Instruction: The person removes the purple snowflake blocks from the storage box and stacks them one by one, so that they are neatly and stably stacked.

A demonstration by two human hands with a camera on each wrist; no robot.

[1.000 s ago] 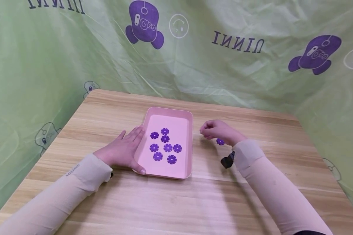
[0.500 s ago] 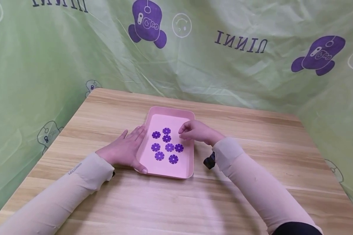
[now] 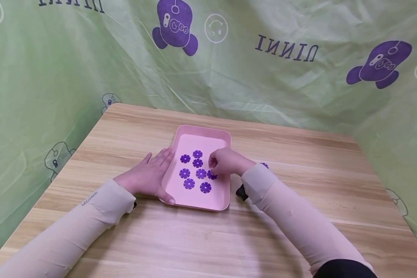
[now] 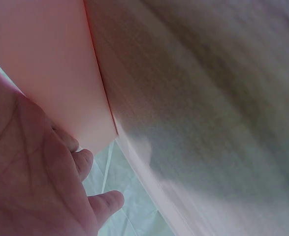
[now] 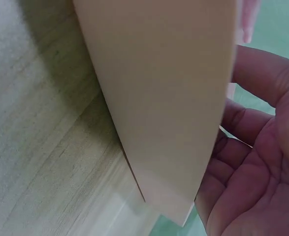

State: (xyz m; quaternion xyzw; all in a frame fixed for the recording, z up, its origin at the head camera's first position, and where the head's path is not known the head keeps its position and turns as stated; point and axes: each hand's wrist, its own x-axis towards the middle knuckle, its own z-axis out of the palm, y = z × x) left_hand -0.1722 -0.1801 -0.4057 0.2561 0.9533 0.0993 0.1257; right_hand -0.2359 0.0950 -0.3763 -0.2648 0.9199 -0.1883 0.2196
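A pink rectangular tray [image 3: 203, 133] lies on the table with several purple notched discs [image 3: 189, 183] inside, each with a small pale centre. My left hand [image 3: 146, 174] lies flat along the tray's left side, fingers spread and straight, thumb on the near left corner. My right hand [image 3: 227, 161] reaches over the tray's right wall, its fingers bent downward. Its fingertips are right at one purple disc [image 3: 212, 175], partly covering it; I cannot tell whether they pinch it. In the right wrist view, the tray wall [image 5: 159, 98] hides the fingertips.
Another purple disc [image 3: 264, 165] lies on the wooden table [image 3: 194, 243] to the right of the tray, partly hidden behind the right forearm. A green printed cloth [image 3: 236, 77] hangs behind the table and along its sides. Dark wrist cameras [image 3: 242, 192] sit under the cuffs.
My right hand has moved left from beside the loose disc on the table, over the tray wall, and down to a disc inside. My left hand stays at the tray's left side.
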